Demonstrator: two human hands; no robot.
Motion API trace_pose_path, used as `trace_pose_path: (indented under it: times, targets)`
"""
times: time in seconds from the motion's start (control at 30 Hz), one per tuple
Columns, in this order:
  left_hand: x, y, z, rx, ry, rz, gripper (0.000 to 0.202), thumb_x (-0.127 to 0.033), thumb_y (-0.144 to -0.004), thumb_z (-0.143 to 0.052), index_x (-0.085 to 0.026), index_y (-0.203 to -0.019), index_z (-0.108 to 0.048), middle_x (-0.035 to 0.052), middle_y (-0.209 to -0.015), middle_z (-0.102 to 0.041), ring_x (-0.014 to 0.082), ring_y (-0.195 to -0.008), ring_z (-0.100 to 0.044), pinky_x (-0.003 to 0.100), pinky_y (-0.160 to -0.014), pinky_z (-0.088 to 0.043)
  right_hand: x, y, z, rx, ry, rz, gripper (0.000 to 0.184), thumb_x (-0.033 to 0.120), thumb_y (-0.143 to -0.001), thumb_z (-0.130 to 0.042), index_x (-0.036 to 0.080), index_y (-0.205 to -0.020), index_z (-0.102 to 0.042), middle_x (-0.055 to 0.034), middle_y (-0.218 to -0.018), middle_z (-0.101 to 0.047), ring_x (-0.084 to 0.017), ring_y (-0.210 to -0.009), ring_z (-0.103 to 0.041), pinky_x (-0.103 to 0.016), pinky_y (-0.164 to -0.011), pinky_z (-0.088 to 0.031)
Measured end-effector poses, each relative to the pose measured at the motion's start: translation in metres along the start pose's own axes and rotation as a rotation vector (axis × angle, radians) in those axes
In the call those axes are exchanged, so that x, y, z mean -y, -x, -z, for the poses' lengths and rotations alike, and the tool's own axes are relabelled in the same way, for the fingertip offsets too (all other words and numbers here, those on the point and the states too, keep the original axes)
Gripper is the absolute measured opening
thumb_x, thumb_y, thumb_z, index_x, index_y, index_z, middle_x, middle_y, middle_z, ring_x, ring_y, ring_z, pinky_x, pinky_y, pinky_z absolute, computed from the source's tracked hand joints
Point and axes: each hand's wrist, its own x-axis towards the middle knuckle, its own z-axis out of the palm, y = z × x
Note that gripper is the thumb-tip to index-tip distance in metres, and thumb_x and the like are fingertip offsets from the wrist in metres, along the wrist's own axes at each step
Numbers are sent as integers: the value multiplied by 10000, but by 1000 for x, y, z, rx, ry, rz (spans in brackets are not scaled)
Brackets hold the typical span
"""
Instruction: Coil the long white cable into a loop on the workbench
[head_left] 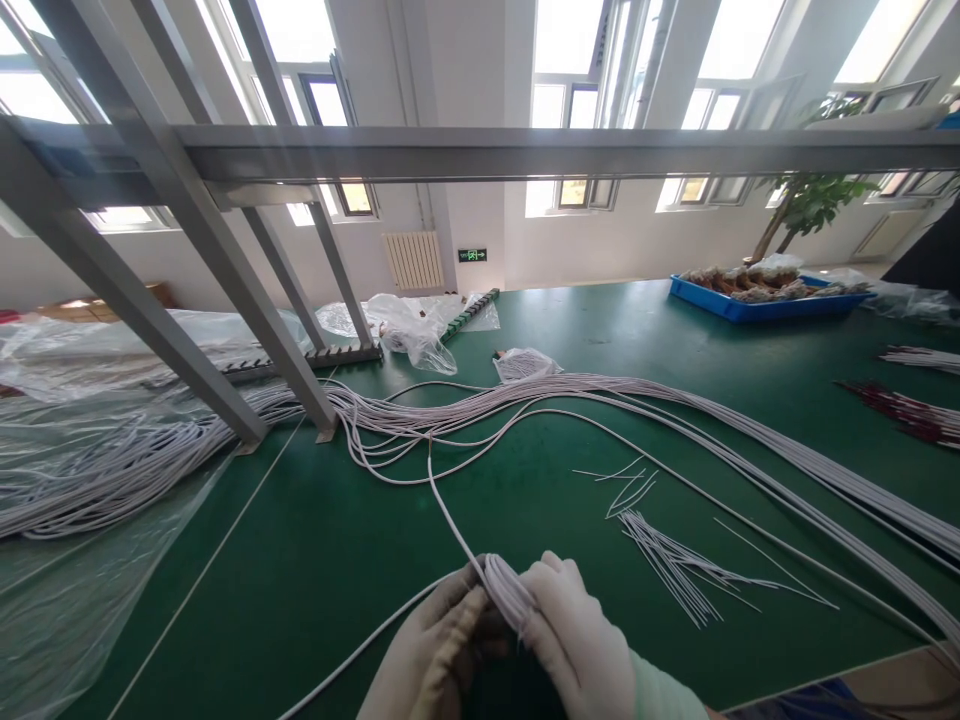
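Observation:
Both of my hands wear pale gloves and meet at the bottom middle of the view. My left hand [431, 655] and my right hand [574, 640] pinch a small wound coil of white cable [506, 590] between them. One strand [442, 500] runs from the coil up to a long bundle of white cables [600, 390] that lies across the green table [315, 560]. Several thin white ties [675, 565] are scattered just right of my right hand.
Grey metal frame legs [225, 330] slant down onto the table at left. Clear plastic sheeting [75, 500] covers more cables at far left. A blue tray [757, 300] of parts sits at back right, red-ended wires [907, 410] at right, plastic bags [409, 325] behind.

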Motion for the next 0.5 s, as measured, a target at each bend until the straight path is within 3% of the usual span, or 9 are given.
trace_pose_path:
  times: [0.07,0.17,0.23,0.33,0.43,0.5]
  targets:
    - [-6,-2,-6,-37,36,102,480,-359,-759,-889,-166,-1178,-755,124,-946,-796,289,-871,-761,417,-833,-610,5,-2,9,53,-231,-95,454,570,-1108,-319,265,-1123,-656,-63,-962,-621,-248,-847,-579,-373,-748,-464]
    - [-5,-7,-14,-143,-51,81,647,-400,-731,-911,-143,-1286,-699,61,-794,-753,229,-707,-686,371,-704,-567,10,-10,11,55,-587,-173,499,638,-1090,-391,238,-1043,-686,-45,-895,-632,-220,-789,-562,-345,-725,-450]
    - [0,-9,-17,-234,-163,-12,644,-510,-716,-897,-146,-1220,-730,65,-831,-744,245,-764,-659,376,-722,-544,12,-14,4,25,-898,-206,500,645,-1069,-468,208,-948,-678,-21,-812,-581,-187,-727,-506,-316,-678,-419]
    - [5,-10,-18,-309,-259,-133,698,-636,-653,-891,-161,-1145,-752,111,-1039,-748,323,-1034,-656,412,-895,-525,14,-18,-12,-25,-1283,-273,469,626,-1016,-612,177,-911,-698,17,-729,-507,-149,-670,-428,-286,-654,-385]
    - [6,-7,-18,-217,-112,-116,829,-677,-638,-886,-208,-1300,-714,101,-1126,-759,344,-1178,-646,404,-977,-528,14,-19,-26,-27,-1411,-319,471,613,-962,-702,145,-989,-744,-29,-814,-619,-178,-763,-529,-315,-760,-450]
    - [4,-5,-19,-171,-20,-67,836,-651,-625,-911,-227,-1318,-716,72,-1022,-783,310,-1108,-687,352,-925,-558,13,-19,-29,-21,-1398,-344,519,648,-940,-703,133,-987,-751,-71,-870,-677,-220,-841,-591,-360,-830,-483]
